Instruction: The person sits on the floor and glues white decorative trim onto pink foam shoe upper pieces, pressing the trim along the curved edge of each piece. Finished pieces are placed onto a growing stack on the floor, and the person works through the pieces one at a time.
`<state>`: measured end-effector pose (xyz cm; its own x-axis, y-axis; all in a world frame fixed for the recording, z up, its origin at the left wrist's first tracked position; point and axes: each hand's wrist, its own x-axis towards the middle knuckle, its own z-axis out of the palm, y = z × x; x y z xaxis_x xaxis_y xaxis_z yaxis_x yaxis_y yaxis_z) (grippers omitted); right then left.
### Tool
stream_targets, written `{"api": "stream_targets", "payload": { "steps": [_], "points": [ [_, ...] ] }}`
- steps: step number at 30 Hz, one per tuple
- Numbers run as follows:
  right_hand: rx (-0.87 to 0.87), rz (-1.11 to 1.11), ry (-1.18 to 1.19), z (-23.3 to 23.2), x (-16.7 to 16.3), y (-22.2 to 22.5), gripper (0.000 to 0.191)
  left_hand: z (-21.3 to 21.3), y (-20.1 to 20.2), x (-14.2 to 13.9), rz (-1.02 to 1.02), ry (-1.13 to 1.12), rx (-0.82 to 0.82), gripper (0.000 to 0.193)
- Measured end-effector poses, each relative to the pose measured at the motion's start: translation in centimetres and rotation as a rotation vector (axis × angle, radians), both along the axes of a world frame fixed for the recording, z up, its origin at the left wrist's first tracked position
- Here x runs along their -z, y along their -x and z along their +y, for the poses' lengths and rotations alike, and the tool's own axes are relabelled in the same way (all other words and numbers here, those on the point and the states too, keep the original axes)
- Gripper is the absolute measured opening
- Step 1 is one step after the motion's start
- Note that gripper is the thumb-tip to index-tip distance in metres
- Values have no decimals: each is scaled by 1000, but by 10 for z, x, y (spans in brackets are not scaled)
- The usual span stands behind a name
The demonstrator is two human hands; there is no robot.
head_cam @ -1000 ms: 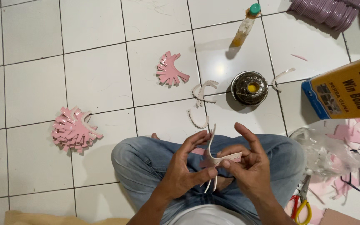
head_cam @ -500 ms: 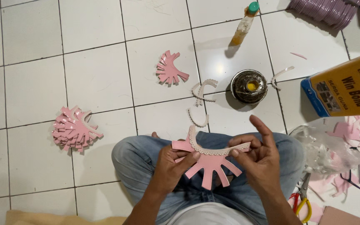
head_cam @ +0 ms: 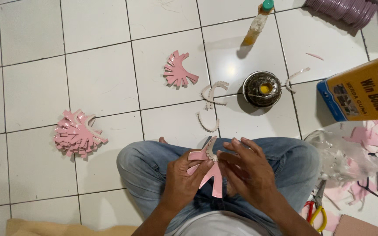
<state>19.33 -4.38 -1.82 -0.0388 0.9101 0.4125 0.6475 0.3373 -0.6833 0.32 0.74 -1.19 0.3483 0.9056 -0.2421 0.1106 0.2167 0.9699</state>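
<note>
A pink fan-shaped cutout [head_cam: 210,171] with several long strips is held over the lap, above blue jeans [head_cam: 154,168], near the bottom edge of the white tiled floor [head_cam: 92,78]. The left hand [head_cam: 183,179] is closed on the cutout from the left, thumb on top and fingers curled beneath it. The right hand [head_cam: 246,171] lies against the cutout's right side, its fingers stretched flat and close together, their tips pressed on a pale scalloped trim [head_cam: 213,154] along the cutout's curved top edge. Just past the knees, two more curved trims [head_cam: 210,117] lie on the tiles, one close to the jeans and one farther up. A single pink cutout [head_cam: 178,72] lies beyond them, towards the middle of the floor. A stack of pink cutouts [head_cam: 76,133] rests well to the left of the left knee. A small round tin [head_cam: 262,89] with yellow glue in its centre stands to the right of the trims, and a slim bottle [head_cam: 258,24] with a green cap lies near the top edge. A yellow and blue glue can [head_cam: 362,89] is seen at the right edge, with a clear plastic bag [head_cam: 342,157] and pink scraps below it. Scissors [head_cam: 315,209] with red and yellow handles lie by the right thigh, near the bottom right corner.
</note>
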Motion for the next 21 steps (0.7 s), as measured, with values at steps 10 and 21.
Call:
{"api": "stream_targets", "payload": {
  "steps": [10,21],
  "points": [
    [54,498,440,7,-5,2,88,-2,-1,-1,65,5,58,29],
    [59,789,660,17,-12,3,96,-4,2,-2,122,-54,122,30]
  ]
}}
